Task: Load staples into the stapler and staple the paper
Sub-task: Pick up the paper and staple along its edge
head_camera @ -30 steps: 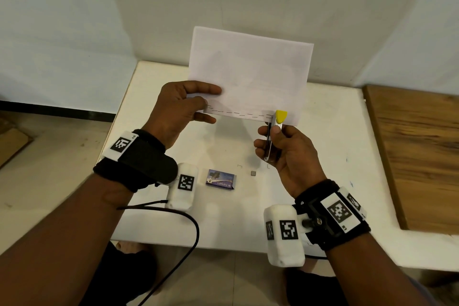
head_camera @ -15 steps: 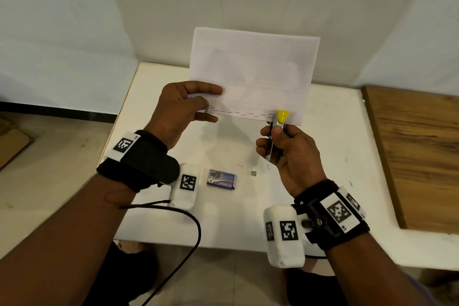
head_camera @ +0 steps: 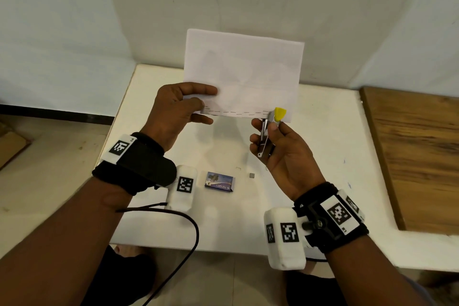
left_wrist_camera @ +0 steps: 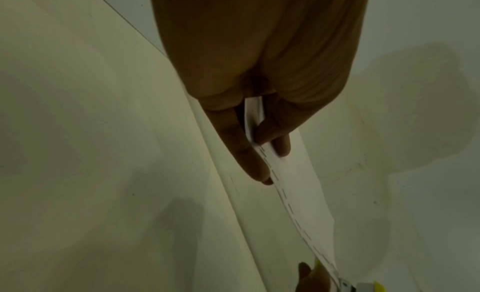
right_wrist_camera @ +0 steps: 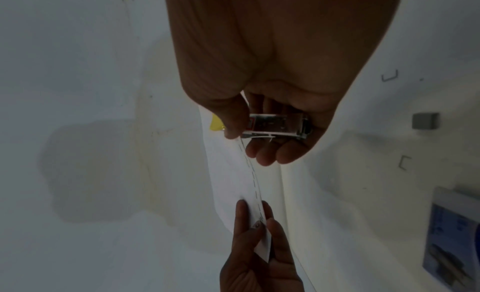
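Observation:
A white sheet of paper (head_camera: 244, 74) is held upright above the table, with a row of staples along its bottom edge (left_wrist_camera: 291, 209). My left hand (head_camera: 182, 109) pinches its lower left corner between thumb and fingers (left_wrist_camera: 255, 132). My right hand (head_camera: 275, 143) grips a small metal stapler (head_camera: 267, 131) with a yellow tip (head_camera: 280, 114). The stapler's mouth sits on the paper's lower right corner, at the end of the staple row (right_wrist_camera: 270, 125).
On the white table (head_camera: 323, 146) lie a blue staple box (head_camera: 219, 181), a small grey block of staples (head_camera: 252, 175) and loose staples (right_wrist_camera: 389, 76). A wooden surface (head_camera: 417, 151) adjoins on the right. White walls stand behind.
The paper and both hands have shifted slightly; the stapler stays at the lower right corner of the sheet. No grip has changed.

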